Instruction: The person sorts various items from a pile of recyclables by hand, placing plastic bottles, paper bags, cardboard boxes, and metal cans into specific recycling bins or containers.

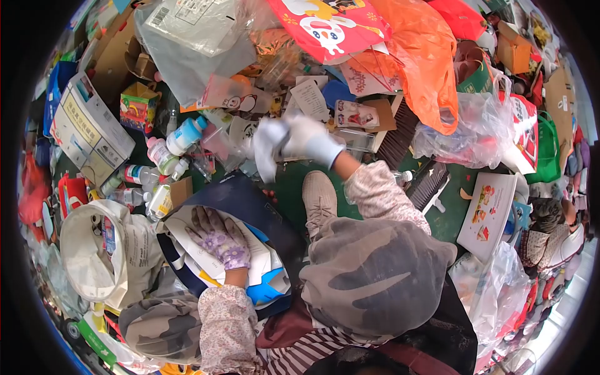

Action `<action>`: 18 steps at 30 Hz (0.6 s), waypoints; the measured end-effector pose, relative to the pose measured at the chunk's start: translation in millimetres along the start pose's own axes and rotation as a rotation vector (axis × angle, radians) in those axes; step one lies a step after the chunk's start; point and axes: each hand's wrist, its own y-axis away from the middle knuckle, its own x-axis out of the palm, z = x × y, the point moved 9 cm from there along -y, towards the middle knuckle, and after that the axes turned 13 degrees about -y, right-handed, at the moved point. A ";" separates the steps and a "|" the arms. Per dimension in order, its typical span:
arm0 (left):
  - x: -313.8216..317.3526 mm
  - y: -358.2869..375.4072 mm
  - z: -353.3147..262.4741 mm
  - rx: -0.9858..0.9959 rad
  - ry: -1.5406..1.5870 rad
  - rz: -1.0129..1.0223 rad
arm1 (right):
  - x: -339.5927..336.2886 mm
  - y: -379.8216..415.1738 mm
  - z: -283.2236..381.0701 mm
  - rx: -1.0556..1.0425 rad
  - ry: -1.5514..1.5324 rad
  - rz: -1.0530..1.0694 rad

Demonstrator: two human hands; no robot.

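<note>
My left hand (219,240), in a purple-patterned glove, lies with fingers spread on white papers (259,259) inside a dark blue bag (234,197). Beneath the papers a blue and yellow piece shows. Further forward, my right hand (303,139), in a pale glove blurred by motion, is closed on a white and grey item (269,147) that I cannot make out clearly. It hangs over the litter, beyond my shoe (319,197) and right of the plastic bottles (186,135).
A white sack (94,250) stands open at the left, near a printed carton (90,128). An orange plastic bag (422,56) lies at the top. Dark brushes (397,137), a white box (486,215) and clear bags (465,131) are on the right. Another person (550,234) is at the far right.
</note>
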 end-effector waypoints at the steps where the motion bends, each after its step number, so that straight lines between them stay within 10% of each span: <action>1: -0.2 0.1 -0.1 0.004 0.005 0.002 | -23.4 -12.4 -17.1 0.134 -0.161 -0.016; 4: -3.2 -1.3 -0.9 0.017 0.014 0.007 | -77.7 -73.2 -79.9 -0.080 -0.264 -0.316; 11: -1.7 -1.0 -1.2 0.018 -0.002 0.031 | -56.8 -83.2 -81.1 0.030 0.101 -0.081; 18: 3.3 0.9 1.1 -0.001 0.004 0.054 | -6.2 -55.2 -94.1 0.050 -0.212 -0.069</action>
